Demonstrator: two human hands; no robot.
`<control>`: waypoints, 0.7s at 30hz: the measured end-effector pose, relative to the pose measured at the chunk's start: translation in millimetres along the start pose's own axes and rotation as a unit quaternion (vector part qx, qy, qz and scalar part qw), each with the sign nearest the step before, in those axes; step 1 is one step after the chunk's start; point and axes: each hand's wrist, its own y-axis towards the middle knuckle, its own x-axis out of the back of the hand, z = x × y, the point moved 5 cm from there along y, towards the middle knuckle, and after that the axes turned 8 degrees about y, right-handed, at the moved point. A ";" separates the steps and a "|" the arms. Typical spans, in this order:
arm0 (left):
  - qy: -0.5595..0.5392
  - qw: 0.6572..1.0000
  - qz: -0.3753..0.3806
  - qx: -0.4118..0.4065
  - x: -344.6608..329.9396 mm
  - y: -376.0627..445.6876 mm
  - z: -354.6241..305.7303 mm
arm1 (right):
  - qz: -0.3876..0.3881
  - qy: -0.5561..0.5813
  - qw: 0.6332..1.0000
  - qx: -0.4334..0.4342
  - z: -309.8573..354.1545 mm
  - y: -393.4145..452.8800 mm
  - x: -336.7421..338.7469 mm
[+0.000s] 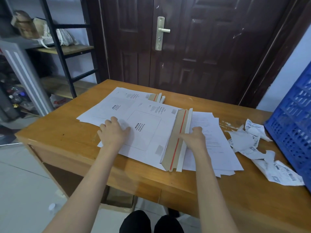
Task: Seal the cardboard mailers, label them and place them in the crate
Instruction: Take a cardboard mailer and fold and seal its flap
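White card mailer (144, 132) lies flat on the wooden counter (67, 137), atop a second mailer (111, 105); flap (180, 137) open at its right edge, brown inside, red tear strip showing. Judged stiff, light and slick-faced, likely to slide on the sheets beneath. Best held flat by the body, flap taken along its free white edge. Left hand (114, 132) rests on the mailer's face, fingers loosely bent, holding nothing. Right hand (193, 137) has fingers curled at the flap's outer edge, seemingly pinching it; contact partly hidden. Loose paper sheets (217, 142) under the flap side. Torn labels (252, 143) nearby. Blue crate (292, 125) stands at the counter's right end.
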 end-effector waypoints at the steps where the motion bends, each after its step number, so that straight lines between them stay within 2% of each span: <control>1: -0.006 1.000 0.001 0.001 1.7 1.8 0.5 | 0.002 0.013 1.000 0.009 2.1 0.0 0.5; 5: -0.110 0.993 0.031 0.017 8.5 3.9 1.1 | 0.001 0.020 0.999 0.039 11.3 4.3 1.2; 8: -0.198 0.976 0.081 0.040 11.5 2.3 -3.1 | -0.025 -0.004 0.998 0.059 19.1 11.3 4.0; 10: -0.285 0.948 0.124 0.062 11.8 2.1 -6.7 | -0.067 -0.048 0.992 0.100 28.4 15.9 10.6; 13: -0.403 0.889 0.216 0.035 11.8 -6.9 -16.7 | -0.125 -0.074 0.980 0.134 39.3 24.8 18.9; 16: -0.369 0.847 0.382 -0.015 6.6 -30.4 -28.4 | -0.186 -0.151 0.960 0.146 46.6 31.6 21.6; 18: -0.293 0.828 0.476 -0.052 -0.7 -42.3 -33.3 | -0.205 -0.165 0.952 0.155 45.5 36.5 20.3; 21: -0.160 0.826 0.532 -0.096 -10.8 -49.4 -36.2 | -0.218 -0.159 0.949 0.164 39.2 43.2 18.4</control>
